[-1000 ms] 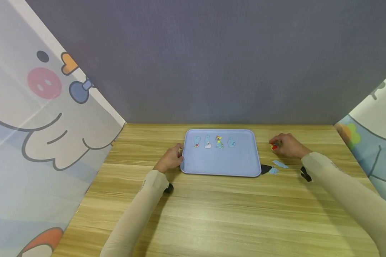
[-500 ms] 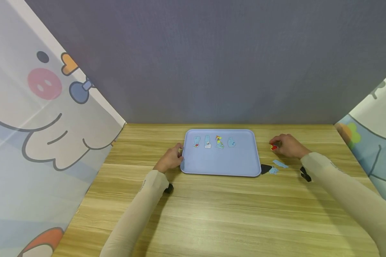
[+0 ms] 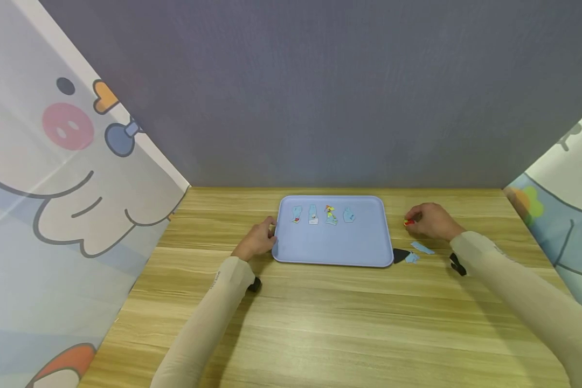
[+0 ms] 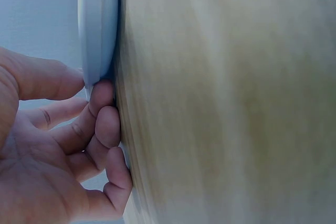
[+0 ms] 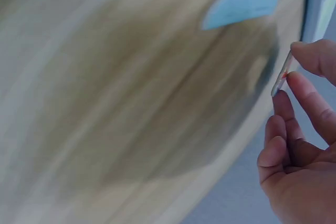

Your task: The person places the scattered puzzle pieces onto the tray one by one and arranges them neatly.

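Observation:
A pale blue tray (image 3: pixel 332 248) lies on the wooden table, with a row of several light blue printed cutout pieces (image 3: pixel 312 214) along its far side. My left hand (image 3: pixel 255 241) holds the tray's left rim; in the left wrist view the thumb meets the edge from one side and curled fingers (image 4: pixel 101 95) from the other. Beyond the tray's right side, my right hand (image 3: pixel 431 221) pinches a small flat red-and-yellow piece (image 3: pixel 409 222) between thumb and fingertips, raised off the table. Seen edge-on in the right wrist view, this piece (image 5: pixel 282 77) looks thin.
Beside the tray's near right corner lie a black pointed piece (image 3: pixel 400 255) and two light blue pieces, one small (image 3: pixel 411 257) and one long (image 3: pixel 422 248). A grey partition (image 3: pixel 339 97) closes off the table's far edge. Cartoon-printed sheets (image 3: pixel 43 226) flank both sides.
My right hand has shifted slightly left toward the tray, and the red-and-yellow piece has turned a little in its fingers. The left hand and the tray have stayed in place.

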A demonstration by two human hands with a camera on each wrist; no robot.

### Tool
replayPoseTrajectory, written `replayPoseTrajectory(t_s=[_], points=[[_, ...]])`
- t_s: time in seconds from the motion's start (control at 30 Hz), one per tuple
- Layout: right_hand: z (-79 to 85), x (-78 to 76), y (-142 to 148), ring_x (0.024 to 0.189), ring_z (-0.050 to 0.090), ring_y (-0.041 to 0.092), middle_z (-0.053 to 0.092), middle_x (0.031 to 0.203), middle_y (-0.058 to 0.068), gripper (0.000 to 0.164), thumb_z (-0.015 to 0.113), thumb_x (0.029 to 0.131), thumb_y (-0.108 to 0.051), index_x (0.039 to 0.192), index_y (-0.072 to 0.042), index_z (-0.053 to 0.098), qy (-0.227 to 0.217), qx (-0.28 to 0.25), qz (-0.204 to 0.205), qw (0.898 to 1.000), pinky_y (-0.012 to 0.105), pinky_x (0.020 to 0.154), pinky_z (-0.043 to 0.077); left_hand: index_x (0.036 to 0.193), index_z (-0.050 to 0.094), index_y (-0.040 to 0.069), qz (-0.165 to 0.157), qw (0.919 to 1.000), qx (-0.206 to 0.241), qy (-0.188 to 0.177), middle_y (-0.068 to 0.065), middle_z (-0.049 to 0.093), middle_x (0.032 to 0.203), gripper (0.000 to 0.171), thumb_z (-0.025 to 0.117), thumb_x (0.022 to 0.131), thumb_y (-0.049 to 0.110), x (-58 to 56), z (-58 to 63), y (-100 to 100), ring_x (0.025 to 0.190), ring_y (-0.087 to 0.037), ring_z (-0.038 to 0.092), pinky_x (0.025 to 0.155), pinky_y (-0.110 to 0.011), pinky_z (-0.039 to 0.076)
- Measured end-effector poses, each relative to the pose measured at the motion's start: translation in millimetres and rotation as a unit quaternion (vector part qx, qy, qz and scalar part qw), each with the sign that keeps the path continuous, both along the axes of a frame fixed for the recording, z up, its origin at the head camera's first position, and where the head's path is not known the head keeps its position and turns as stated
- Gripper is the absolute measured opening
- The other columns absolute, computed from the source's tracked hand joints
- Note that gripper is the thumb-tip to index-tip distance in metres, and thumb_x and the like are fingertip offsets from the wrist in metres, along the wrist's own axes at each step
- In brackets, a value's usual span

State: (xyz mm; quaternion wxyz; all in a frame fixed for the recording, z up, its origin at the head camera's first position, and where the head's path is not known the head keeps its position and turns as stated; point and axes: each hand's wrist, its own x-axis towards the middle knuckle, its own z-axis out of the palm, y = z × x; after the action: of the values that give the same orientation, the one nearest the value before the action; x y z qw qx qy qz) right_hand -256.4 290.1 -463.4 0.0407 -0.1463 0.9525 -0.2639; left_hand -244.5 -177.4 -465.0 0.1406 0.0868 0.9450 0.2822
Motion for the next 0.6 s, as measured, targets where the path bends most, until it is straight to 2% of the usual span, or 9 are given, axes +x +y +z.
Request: replayPoseTrajectory(t_s=[0.13,0.37,0.6], points=[[6.7,-1.3,-8,0.079,0.058,0.025,0.067,0.094,0.013,0.026,0.075,0.079,-0.012,0.1,0.001,0.071,0.026,-0.01,0.011,1.0,0.039,0.068,0.045,0.127,0.043,0.007,0.002,1.0,0.0,-0.003,-0.01,0.058,0.089,0.038,0.056,0.092,0.006,0.0,0.7,0,0.072,-0.021,0.056,0.063,-0.032,0.047],[20.8,-6.1,-29,0.095,0.055,0.036,0.066,0.102,0.015,0.029,0.076,0.079,-0.015,0.103,0.0,0.07,0.051,-0.026,0.041,0.998,0.049,0.08,0.043,0.128,0.043,0.007,0.003,1.0,0.0,-0.004,-0.01,0.058,0.09,0.038,0.056,0.092,0.006,-0.6,0.0,0,0.072,-0.021,0.057,0.063,-0.031,0.048],[24.0,-8.9,-46,0.09,0.055,0.03,0.066,0.1,0.012,0.021,0.075,0.079,-0.009,0.099,-0.003,0.073,0.072,-0.025,0.057,0.995,0.046,0.078,0.042,0.128,0.043,0.006,-0.002,1.0,0.0,0.002,-0.01,0.058,0.088,0.039,0.056,0.091,0.006,-0.5,0.6,0,0.071,-0.021,0.056,0.063,-0.031,0.048]])
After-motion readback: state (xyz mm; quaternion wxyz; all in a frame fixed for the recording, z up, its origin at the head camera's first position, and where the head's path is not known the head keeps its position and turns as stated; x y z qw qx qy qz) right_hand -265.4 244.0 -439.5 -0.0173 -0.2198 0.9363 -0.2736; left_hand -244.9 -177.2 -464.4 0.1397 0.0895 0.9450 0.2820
